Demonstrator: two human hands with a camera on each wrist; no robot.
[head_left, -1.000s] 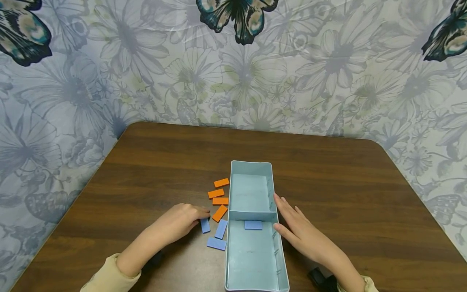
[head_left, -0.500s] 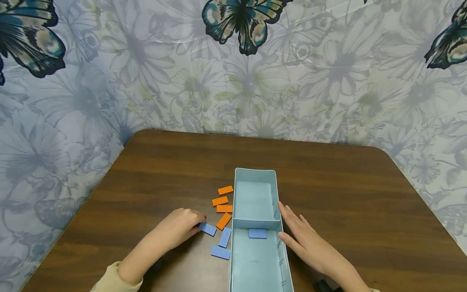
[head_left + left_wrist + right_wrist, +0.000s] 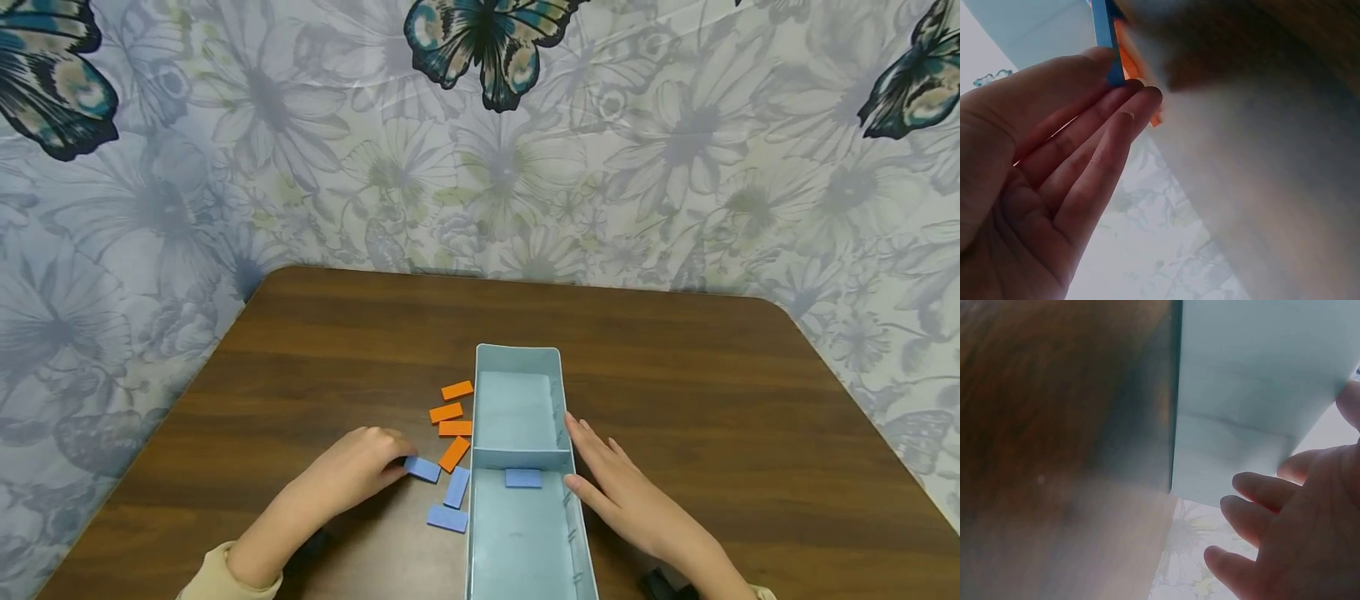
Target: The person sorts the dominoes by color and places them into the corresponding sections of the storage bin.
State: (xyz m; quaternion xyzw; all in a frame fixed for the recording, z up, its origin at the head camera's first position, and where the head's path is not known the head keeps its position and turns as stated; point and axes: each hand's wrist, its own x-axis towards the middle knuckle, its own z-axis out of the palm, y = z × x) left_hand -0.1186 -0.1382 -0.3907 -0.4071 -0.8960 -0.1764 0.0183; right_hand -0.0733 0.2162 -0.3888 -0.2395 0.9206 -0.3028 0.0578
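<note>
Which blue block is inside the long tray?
The blue rectangular block lying in the pale-blue divided tray, near its divider. The other three blue blocks are outside, one pinched by the left hand.

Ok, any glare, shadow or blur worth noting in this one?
Head: blocks and tray fairly crisp; pale sheen and dark shadow on the table below the left hand. Left wrist: table blurred, floral backdrop washed out. Right wrist: table blurred too, right hand dim against a bright backdrop.
</note>
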